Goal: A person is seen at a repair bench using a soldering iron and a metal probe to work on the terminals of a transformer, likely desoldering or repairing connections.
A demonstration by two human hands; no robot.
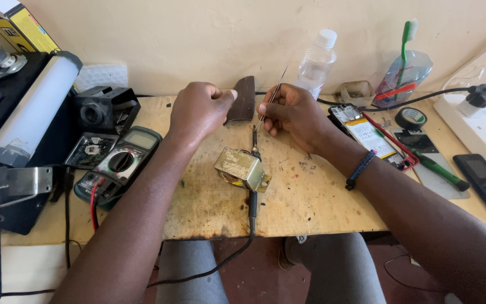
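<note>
Right hand (293, 112) pinches my tweezers (271, 101), their long axis slanting up and away from the iron (252, 169) just below; left hand (201, 110), fisted on a dark plate (242, 100), sits farther off on the counter (310, 197)

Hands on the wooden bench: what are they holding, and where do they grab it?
The right hand pinches thin metal tweezers near their lower end. The left hand grips the dark flat piece by its left edge.
</note>
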